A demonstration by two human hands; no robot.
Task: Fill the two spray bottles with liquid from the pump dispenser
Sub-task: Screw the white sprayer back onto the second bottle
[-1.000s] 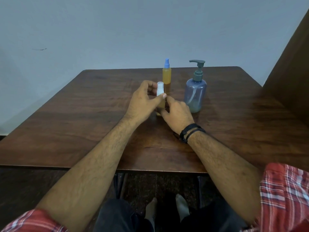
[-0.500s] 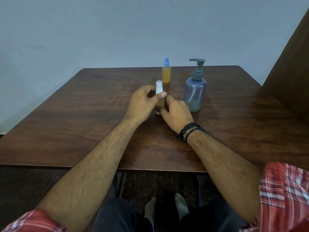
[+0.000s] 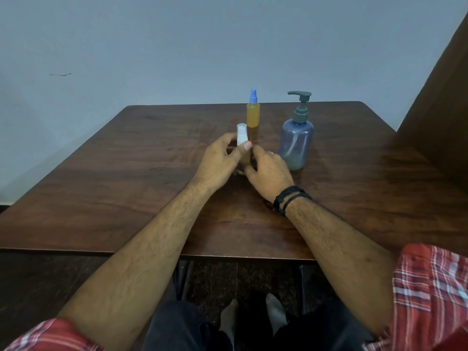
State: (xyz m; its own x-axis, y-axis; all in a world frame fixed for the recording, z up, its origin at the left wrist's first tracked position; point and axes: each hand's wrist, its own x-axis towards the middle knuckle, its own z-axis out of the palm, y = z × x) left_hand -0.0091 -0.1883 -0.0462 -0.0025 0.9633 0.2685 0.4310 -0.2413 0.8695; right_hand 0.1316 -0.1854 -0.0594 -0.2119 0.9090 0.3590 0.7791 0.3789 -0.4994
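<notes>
Fingers (image 3: 229, 140) of the left hand (image 3: 217, 163) curl around the white sprayer top of the near spray bottle (image 3: 241, 138), the thumb pressing on its neck, while the right hand (image 3: 269, 171) holds the lower amber body, so both hands grip one bottle that stands on the tabletop (image 3: 126, 186) in the middle.

From the head view, little has changed during the last second: the two hands stay on the same bottle, and the white top looks a bit lower and more upright between the fingers than before. I judge that the top is being screwed or pressed into place; whether it is tight I cannot tell.

Behind it the second spray bottle (image 3: 253, 115), with a blue top, stands upright and looks full of amber liquid. Just to the right the pump dispenser (image 3: 296, 140) stands apart from the hands, with only a little liquid at its bottom. It seems the filling is nearly finished, with only the closing of this bottle left.
</notes>
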